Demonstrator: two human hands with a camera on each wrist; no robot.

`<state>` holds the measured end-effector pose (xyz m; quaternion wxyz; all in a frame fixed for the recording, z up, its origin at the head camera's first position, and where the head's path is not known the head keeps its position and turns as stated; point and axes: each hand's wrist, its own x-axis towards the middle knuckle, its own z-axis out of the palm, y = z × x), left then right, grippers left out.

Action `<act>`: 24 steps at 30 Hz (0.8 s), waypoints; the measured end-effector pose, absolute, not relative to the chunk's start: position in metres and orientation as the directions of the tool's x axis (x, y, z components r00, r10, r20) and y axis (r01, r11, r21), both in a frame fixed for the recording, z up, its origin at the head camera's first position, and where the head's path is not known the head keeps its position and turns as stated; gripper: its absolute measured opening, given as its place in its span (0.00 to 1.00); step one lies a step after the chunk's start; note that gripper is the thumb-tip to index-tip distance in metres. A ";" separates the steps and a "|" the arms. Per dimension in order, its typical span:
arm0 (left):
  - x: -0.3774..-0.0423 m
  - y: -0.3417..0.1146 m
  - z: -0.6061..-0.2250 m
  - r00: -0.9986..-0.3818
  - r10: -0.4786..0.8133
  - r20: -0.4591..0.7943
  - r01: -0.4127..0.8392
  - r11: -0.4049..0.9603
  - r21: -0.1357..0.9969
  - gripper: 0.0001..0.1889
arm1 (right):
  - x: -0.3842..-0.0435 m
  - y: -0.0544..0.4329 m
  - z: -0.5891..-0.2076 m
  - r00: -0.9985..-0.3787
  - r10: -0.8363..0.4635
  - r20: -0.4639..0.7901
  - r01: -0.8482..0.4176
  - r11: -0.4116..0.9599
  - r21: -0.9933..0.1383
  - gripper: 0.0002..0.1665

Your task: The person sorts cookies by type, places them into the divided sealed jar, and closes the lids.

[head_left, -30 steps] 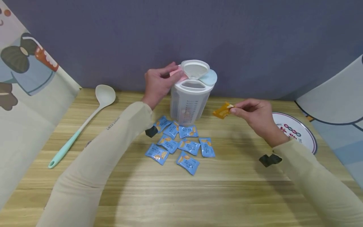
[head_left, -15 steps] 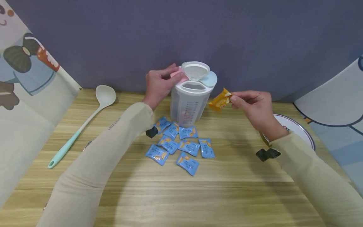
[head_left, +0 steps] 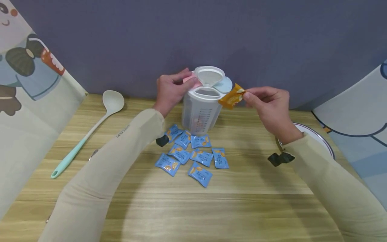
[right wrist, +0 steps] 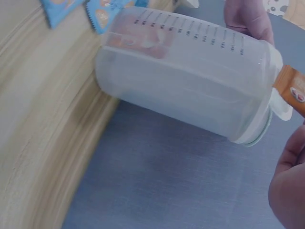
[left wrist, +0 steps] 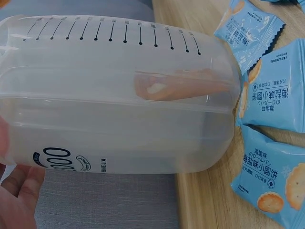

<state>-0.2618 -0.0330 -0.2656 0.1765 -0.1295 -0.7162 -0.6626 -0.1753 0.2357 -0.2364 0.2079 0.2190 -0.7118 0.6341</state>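
Observation:
An upright clear storage container (head_left: 198, 116) with a measuring scale stands at the back of the table. Its lid carries a pink flap (head_left: 191, 79), a blue flap (head_left: 224, 85) and a raised white flap (head_left: 209, 76) over a front opening. My left hand (head_left: 171, 90) holds the lid's left side at the pink flap, thumb on top. Pinched by its corner in my right hand (head_left: 270, 109), an orange snack packet (head_left: 231, 98) overlaps the lid's right edge. Through the clear wall, an orange packet (left wrist: 174, 86) shows low inside.
Several blue cracker packets (head_left: 200, 174) lie in front of the container. At left is a white ladle (head_left: 113, 102) with a green handle. A white plate (head_left: 314, 137) lies partly behind my right forearm. A grey-blue panel (head_left: 139, 43) rises behind the table.
My right hand has risen and moved left with the orange snack packet, bringing it from beside the container up to its lid. My left hand has stayed at the lid.

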 end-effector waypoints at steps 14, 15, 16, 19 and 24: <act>-0.261 -0.024 -0.264 -0.896 -0.040 0.442 0.435 0.117 0.893 0.19 | -0.183 0.228 -0.223 -0.783 0.042 0.620 -0.619 -0.135 -0.773 0.09; -0.261 -0.024 -0.264 -0.896 -0.039 0.443 0.436 0.115 0.893 0.18 | -0.184 0.227 -0.222 -0.785 0.044 0.618 -0.617 -0.142 -0.774 0.09; -0.261 -0.023 -0.264 -0.895 -0.038 0.444 0.437 0.114 0.892 0.18 | -0.184 0.225 -0.221 -0.790 0.046 0.611 -0.610 -0.154 -0.777 0.08; -0.261 -0.023 -0.264 -0.893 -0.039 0.448 0.441 0.117 0.890 0.18 | -0.187 0.220 -0.220 -0.807 0.049 0.589 -0.587 -0.185 -0.788 0.08; -0.261 -0.022 -0.265 -0.885 -0.042 0.464 0.454 0.148 0.879 0.19 | -0.191 0.213 -0.221 -0.807 0.035 0.589 -0.589 -0.119 -0.799 0.09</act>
